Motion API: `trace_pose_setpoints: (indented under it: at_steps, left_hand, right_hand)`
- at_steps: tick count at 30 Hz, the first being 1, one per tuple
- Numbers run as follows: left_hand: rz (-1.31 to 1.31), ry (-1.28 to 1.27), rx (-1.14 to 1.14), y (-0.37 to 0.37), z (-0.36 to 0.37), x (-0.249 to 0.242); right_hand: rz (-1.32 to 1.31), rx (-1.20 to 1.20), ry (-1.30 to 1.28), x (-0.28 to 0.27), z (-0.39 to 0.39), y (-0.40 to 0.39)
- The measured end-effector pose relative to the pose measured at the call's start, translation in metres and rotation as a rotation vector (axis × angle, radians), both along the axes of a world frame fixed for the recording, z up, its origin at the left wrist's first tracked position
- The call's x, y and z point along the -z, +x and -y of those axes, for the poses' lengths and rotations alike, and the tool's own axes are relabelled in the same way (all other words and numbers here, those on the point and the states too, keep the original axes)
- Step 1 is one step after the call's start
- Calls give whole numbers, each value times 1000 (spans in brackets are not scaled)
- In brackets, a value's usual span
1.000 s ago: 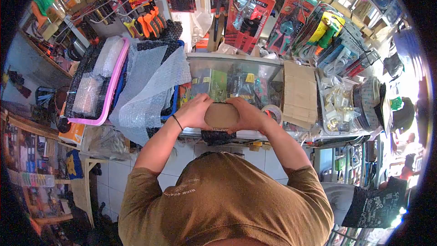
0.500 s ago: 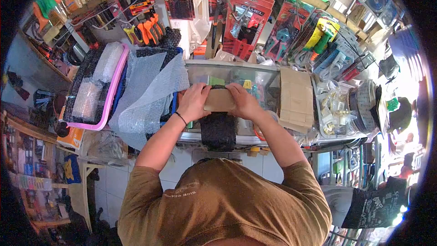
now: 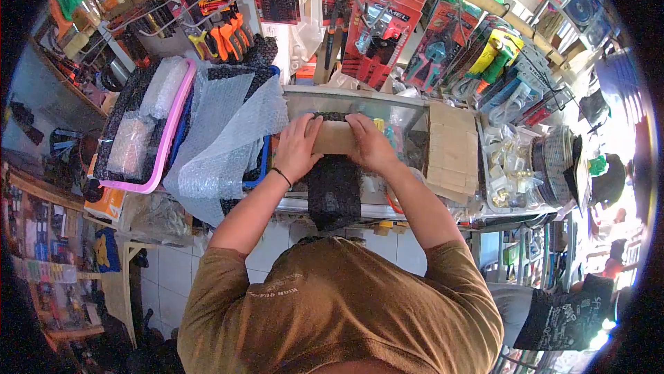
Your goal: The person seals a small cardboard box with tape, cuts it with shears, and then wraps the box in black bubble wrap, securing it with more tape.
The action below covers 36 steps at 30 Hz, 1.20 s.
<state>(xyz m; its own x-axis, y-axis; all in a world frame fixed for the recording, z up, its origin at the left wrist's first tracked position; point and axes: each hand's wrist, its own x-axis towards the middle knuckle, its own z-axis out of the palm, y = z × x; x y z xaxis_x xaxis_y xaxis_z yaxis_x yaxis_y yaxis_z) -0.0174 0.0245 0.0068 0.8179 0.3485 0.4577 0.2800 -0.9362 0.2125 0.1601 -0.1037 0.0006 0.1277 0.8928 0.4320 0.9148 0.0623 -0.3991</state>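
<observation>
Between my two hands is a small brown cardboard box [image 3: 334, 138], held at its left and right ends above the glass counter. My left hand [image 3: 299, 144] wraps round the left end, and my right hand [image 3: 372, 144] grips the right end, with fingers over the far edge. Black bubble wrap [image 3: 334, 198] hangs from under the box toward me, past the counter's front edge. More of the black wrap shows along the box's far side, by my fingertips. The undersides of the box and my thumbs are partly hidden.
Left of my hands, clear bubble wrap [image 3: 225, 132] drapes over a blue-rimmed basket, beside a pink-rimmed basket [image 3: 160, 160] of wrapped items. To the right lie flattened cardboard [image 3: 451, 153] and a tray of small bagged parts [image 3: 508, 173]. Packaged tools [image 3: 382, 35] hang beyond the glass counter [image 3: 408, 108].
Both hands and the box have shifted slightly away from me. More black wrap now shows at the box's far edge. The whole view has tilted a little.
</observation>
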Motion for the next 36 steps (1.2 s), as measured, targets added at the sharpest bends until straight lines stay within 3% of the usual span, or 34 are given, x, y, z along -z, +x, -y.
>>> trace_pose_setpoints:
  at_steps: [2,4,8,14,19,22,27,29,36]
  left_hand:
    - [89,42,-49,-3,16,10]
    - [216,-42,-235,-14,49,36]
    - [-114,-224,138,-58,87,56]
    - [-146,-228,144,-90,90,93]
    - [-80,-211,148,-89,88,84]
    - [-103,-398,123,-82,84,69]
    - [219,-206,-18,-45,66,8]
    - [232,-166,-54,-23,53,0]
    - [218,-138,6,-14,37,41]
  right_hand:
    - [-18,3,3,1,-2,1]
    - [-31,10,15,5,-3,3]
    - [-7,37,-59,2,0,3]
    - [29,28,-106,0,-1,-1]
    - [39,44,-60,-4,11,-15]
    - [66,54,29,11,14,-19]
    - [90,65,7,23,24,-23]
    - [102,60,5,29,25,-26]
    - [130,165,79,42,38,-38]
